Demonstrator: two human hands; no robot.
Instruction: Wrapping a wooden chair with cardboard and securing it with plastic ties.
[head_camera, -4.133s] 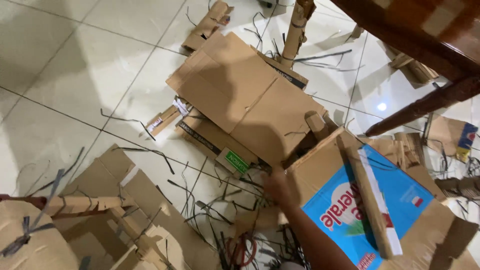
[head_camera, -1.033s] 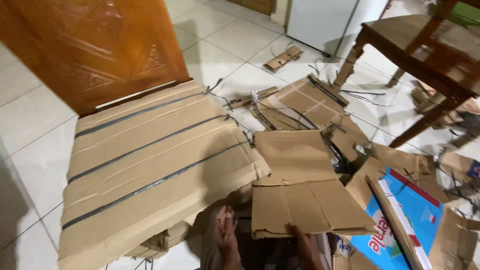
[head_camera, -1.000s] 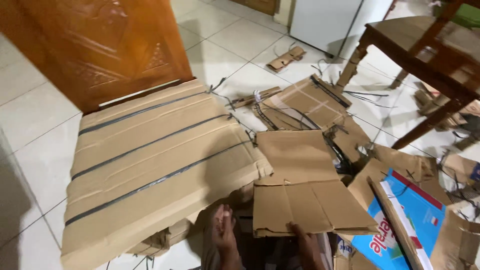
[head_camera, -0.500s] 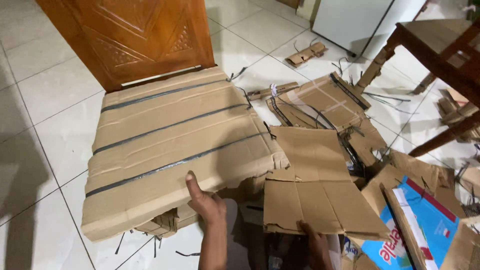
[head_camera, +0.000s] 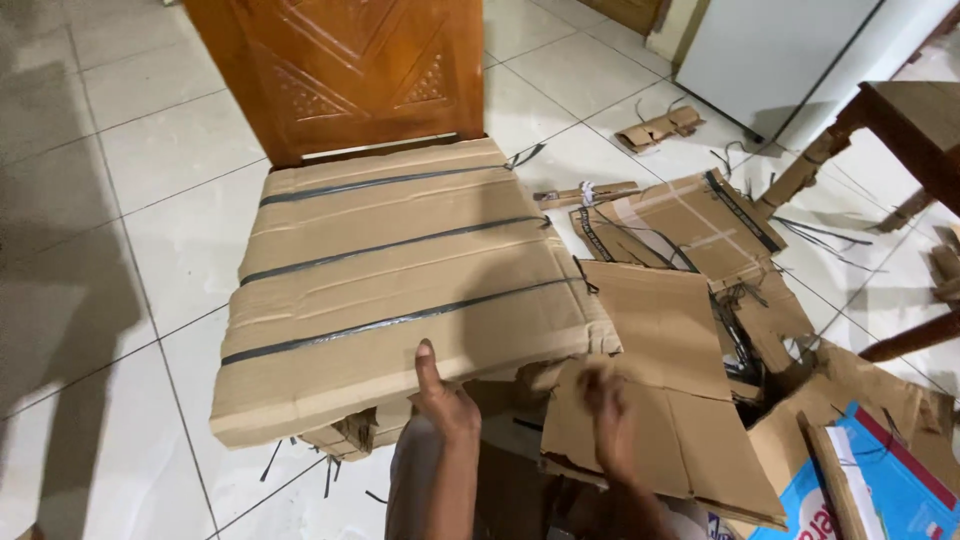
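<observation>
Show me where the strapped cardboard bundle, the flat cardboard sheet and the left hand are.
bundle (head_camera: 400, 285): head view, middle of its top face.
sheet (head_camera: 655, 330): head view, bare upper panel.
left hand (head_camera: 445, 400): head view, back of the hand at the bundle's near edge.

brown cardboard bundle (head_camera: 400, 280) — dark straps (head_camera: 395, 250) striping it

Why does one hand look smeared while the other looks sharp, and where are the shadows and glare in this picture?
In the head view, the right hand is motion-blurred over the flattened cardboard sheet; the left hand at the edge of the strapped cardboard bundle is sharp. A broad soft shadow darkens the tiled floor at left, and the tiles show only a dull sheen, no harsh glare.
</observation>
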